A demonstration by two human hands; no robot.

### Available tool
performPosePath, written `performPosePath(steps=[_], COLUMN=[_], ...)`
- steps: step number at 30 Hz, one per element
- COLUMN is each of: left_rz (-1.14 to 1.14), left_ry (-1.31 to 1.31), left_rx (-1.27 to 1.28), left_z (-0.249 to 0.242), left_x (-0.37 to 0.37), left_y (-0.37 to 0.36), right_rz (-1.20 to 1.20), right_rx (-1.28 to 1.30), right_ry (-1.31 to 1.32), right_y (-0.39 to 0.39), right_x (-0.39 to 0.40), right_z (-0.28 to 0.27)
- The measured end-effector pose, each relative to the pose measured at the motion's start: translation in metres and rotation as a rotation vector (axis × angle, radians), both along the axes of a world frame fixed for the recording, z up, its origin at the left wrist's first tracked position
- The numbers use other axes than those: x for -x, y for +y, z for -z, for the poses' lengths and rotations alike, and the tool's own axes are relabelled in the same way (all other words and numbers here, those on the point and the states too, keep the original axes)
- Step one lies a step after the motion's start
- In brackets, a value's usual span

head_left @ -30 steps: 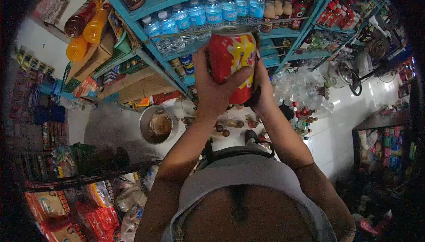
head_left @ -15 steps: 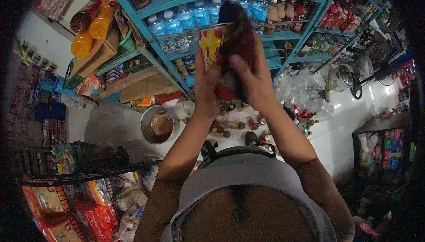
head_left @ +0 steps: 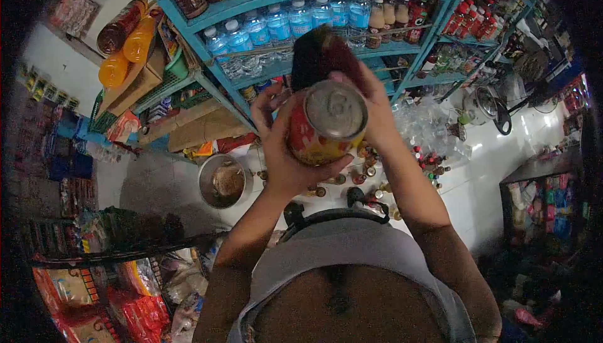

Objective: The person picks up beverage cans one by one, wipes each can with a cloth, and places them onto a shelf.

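Observation:
A red and yellow drink can (head_left: 336, 110) is tilted so its silver lid with the pull tab faces me. My left hand (head_left: 286, 154) is wrapped around the can's side and underside, thumb and fingers spread about it. Behind the can, my right hand (head_left: 375, 101) grips a dark cloth (head_left: 320, 57) that is bunched above the lid. Part of the right hand's fingers is hidden by the can and cloth.
Blue shelves (head_left: 264, 0) ahead hold several water bottles (head_left: 276, 24) and other drinks. On the tiled floor stand a metal pot (head_left: 244, 183), small bottles (head_left: 433, 167) and a heap of clear plastic (head_left: 427, 126). Orange drink bottles (head_left: 116, 70) lie at the left.
The can has been turned so its lid now faces me, and it has come lower and closer. The dark cloth has shifted from the can's right side to behind and above it.

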State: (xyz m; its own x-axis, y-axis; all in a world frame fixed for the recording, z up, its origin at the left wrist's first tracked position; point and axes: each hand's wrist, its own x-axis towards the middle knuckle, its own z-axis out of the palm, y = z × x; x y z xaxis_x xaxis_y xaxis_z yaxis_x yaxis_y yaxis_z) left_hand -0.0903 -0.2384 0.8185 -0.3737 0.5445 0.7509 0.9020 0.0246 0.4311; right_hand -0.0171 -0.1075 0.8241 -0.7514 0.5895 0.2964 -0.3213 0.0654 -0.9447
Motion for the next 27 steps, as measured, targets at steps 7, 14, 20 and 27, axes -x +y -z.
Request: performPosePath(steps=[7,14,20,27], left_rz=[0.223,0.154,0.062,-0.005], left_ry=[-0.296,-0.216,-0.187,-0.115], left_rx=[-0.157,-0.15,-0.092,-0.044], left_z=[0.014,0.018,0.015,0.006], left_x=[0.008,0.0,0.004,0.017], left_y=[-0.007,-0.011,-0.013,-0.009], right_rz=[-0.15,0.117,0.264,0.118], right_rx=[-0.383,-0.743,-0.896,-0.887], right_ry=[0.386,0.288,0.137,-0.047], right_y=[0.012,0.005,0.017,-0.007], right_x=[-0.038,-0.024,-0.035,-0.051], right_z=[-0.014,-0.007,-0.009,-0.007])
